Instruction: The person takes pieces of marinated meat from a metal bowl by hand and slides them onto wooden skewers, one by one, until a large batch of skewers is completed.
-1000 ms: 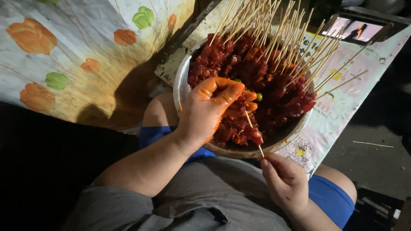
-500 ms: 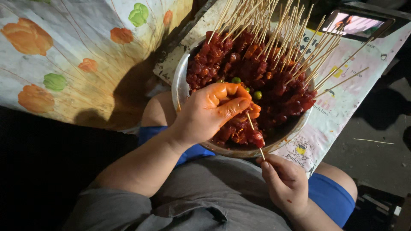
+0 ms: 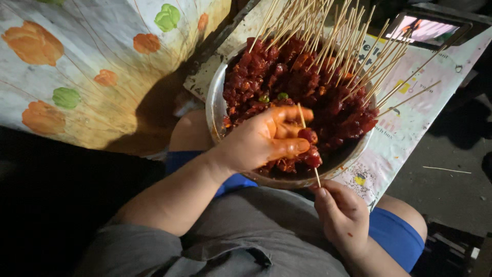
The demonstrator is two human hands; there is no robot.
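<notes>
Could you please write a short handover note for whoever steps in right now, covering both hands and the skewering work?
Left hand: over the bowl, fingers pinching red marinated meat pieces on the skewer in hand.
Right hand: below the bowl's near rim, gripping that skewer's bare lower end.
Bowl: rests on the person's lap, full of marinated meat, with many finished skewers leaning at the far side.
Done: a large batch is already threaded.
Left: the current stick carries only a few pieces; loose meat remains in the bowl.
</notes>
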